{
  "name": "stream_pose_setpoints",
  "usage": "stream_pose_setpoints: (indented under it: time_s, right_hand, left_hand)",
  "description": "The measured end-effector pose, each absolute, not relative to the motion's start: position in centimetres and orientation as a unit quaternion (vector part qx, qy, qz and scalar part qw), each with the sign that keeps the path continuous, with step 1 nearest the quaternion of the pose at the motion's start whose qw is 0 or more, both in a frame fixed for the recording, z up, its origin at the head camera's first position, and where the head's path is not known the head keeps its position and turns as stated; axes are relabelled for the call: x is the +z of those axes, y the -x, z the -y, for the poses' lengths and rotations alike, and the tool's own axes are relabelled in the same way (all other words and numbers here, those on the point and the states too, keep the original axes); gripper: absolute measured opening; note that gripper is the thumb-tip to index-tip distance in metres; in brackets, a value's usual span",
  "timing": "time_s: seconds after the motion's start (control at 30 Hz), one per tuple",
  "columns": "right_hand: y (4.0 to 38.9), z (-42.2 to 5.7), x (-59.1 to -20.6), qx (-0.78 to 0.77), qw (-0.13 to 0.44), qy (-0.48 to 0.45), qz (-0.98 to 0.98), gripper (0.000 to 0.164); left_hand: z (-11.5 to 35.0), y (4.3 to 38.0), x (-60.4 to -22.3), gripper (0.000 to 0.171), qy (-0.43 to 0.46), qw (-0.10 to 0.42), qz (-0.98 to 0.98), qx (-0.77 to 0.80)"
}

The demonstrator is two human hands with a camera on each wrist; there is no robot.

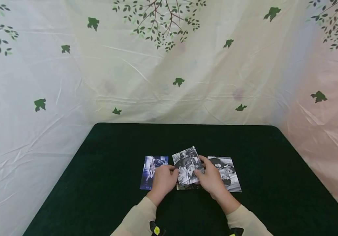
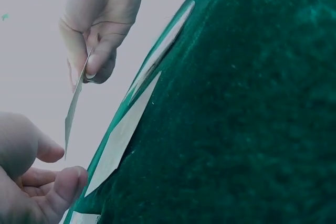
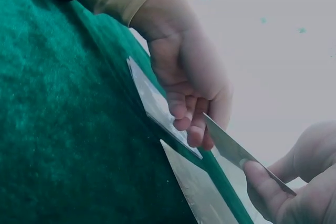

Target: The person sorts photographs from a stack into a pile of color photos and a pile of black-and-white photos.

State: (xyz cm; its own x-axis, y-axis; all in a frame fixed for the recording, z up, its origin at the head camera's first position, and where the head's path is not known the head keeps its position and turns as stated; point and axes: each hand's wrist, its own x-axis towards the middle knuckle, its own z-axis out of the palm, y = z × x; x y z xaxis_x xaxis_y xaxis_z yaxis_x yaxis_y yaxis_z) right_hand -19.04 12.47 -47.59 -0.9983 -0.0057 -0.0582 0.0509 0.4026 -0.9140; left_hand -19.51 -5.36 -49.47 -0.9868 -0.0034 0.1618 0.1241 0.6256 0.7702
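Note:
My right hand [image 1: 213, 179] pinches a black-and-white photo card [image 1: 185, 162] by its right edge, thumb on the printed face. The card is tilted and held above the table. At its left edge is my left hand [image 1: 164, 180], whose thumb and fingers stand apart beside the card's end in the left wrist view. Under the held card, another photo card [image 1: 183, 187] lies mostly hidden. A blue-purple photo card [image 1: 147, 172] lies partly behind the left hand. To the right lies a black-and-white photo card [image 1: 230, 173], partly covered by the right hand.
Dark green cloth [image 1: 122, 144] covers the table. Behind and beside it hangs a pale curtain [image 1: 145, 75] printed with leaves and branches. Black devices with yellow marks, such as the strap [image 1: 156, 229], sit over the cream sleeves [image 1: 140, 214].

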Motion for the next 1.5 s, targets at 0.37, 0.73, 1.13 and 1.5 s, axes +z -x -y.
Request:
stream_pose_setpoints:
  time_s: [0.37,0.73,1.13,1.5]
  right_hand:
    - [19.6,-13.1,-47.1,-0.505,-0.017,-0.014,-0.863,0.034]
    - [20.1,-14.7,-46.1,-0.475,-0.04,-0.031,-0.878,0.02]
    - [19.7,-19.4,-45.1,-0.44,-0.01,-0.022,-0.898,0.024]
    - [20.2,-23.9,-45.4,-0.456,-0.022,-0.039,-0.889,0.033]
  left_hand:
    - [5.5,20.1,-49.5,0.013,0.002,0.118,0.868,-0.483]
    - [5.2,19.9,-47.8,0.012,0.013,0.103,0.846,-0.524]
    - [2.7,20.1,-46.1,0.01,0.017,-0.087,0.75,-0.655]
    - [-2.2,21.6,-46.5,0.013,-0.007,-0.048,0.784,-0.619]
